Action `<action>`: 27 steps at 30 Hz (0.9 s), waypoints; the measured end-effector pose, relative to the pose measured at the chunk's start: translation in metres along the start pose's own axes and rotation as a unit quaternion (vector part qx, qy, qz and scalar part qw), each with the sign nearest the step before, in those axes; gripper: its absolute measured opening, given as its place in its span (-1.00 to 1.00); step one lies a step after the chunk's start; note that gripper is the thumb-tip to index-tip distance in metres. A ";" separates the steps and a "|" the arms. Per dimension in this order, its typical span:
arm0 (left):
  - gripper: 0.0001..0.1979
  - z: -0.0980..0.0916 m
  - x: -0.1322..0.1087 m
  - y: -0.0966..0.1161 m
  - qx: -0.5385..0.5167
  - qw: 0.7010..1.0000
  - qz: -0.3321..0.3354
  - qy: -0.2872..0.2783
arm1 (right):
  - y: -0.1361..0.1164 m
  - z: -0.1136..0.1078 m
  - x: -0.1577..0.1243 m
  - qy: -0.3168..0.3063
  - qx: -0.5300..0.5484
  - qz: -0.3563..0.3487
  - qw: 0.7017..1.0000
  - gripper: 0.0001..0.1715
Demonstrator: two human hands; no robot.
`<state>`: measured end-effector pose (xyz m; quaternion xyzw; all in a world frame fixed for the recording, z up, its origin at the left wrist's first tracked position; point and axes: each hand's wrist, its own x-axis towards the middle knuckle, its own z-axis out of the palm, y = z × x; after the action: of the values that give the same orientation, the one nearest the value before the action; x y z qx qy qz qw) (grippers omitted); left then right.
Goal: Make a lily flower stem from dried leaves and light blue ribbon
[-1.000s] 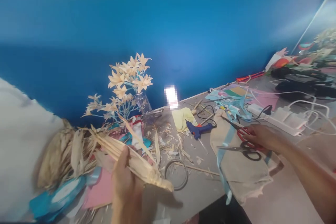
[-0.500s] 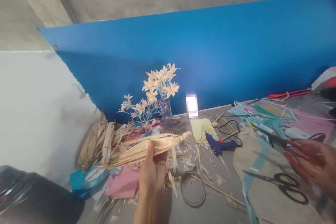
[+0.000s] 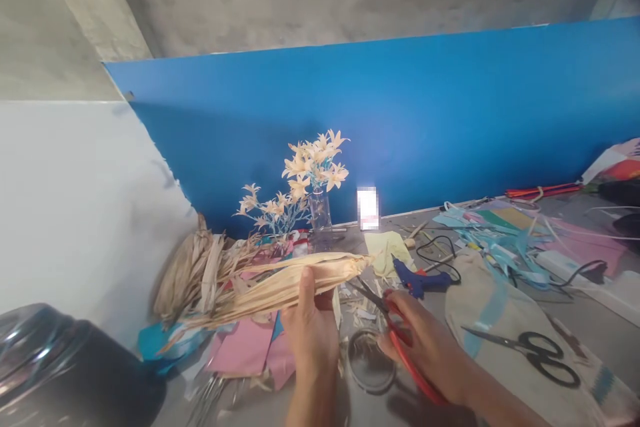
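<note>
My left hand (image 3: 313, 327) is closed round a pale dried corn husk (image 3: 285, 283), thumb on top. The husk's narrow stem end points right and its loose strips trail left. In my right hand (image 3: 425, 340) are red-handled scissors (image 3: 407, 353) with dark blades. Their tips reach just under the husk's stem end; whether they touch it I cannot tell. Below the hands a wire ring (image 3: 371, 383) lies on the table, partly behind my right fingers. A blue glue gun (image 3: 420, 280) rests beyond my right hand.
Black-handled scissors (image 3: 543, 350) lie on a beige cloth (image 3: 495, 320) at right. A glass vase (image 3: 320, 210) with cream flowers (image 3: 315, 163) stands by the blue wall. More dried husks (image 3: 187, 273) are heaped at left, near a dark shiny container (image 3: 75, 373). Pink sheets (image 3: 245, 347) lie nearer.
My right hand has come from the far right to the husk, bringing the red-handled scissors with it. My left hand still holds the husk, now slightly further right in view.
</note>
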<state>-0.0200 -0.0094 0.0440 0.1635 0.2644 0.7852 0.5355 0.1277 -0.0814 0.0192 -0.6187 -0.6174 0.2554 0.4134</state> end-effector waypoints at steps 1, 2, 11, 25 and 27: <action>-0.67 -0.001 -0.003 -0.002 0.004 1.000 -0.003 0.000 | -0.004 0.004 0.004 -0.013 0.006 0.002 1.000 -0.74; -0.67 -0.003 -0.005 -0.003 0.009 1.000 -0.004 -0.002 | -0.007 0.009 0.007 -0.022 0.013 0.003 1.000 -0.76; -0.77 -0.022 -0.008 -0.007 0.067 0.997 0.031 -0.039 | -0.013 0.033 0.020 -0.067 0.041 -0.012 0.997 -0.74; -0.84 -0.018 -0.011 -0.006 0.081 0.995 0.039 -0.042 | -0.011 0.044 0.027 -0.062 0.104 0.044 0.992 -0.61; -0.81 -0.017 -0.009 -0.006 0.066 0.997 0.022 -0.032 | -0.007 0.049 0.026 -0.075 0.142 0.049 0.986 -0.57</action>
<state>-0.0210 -0.0204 0.0271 0.2291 0.2944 0.7720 0.5146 0.0860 -0.0473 0.0035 -0.5624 -0.5727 0.4061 0.4369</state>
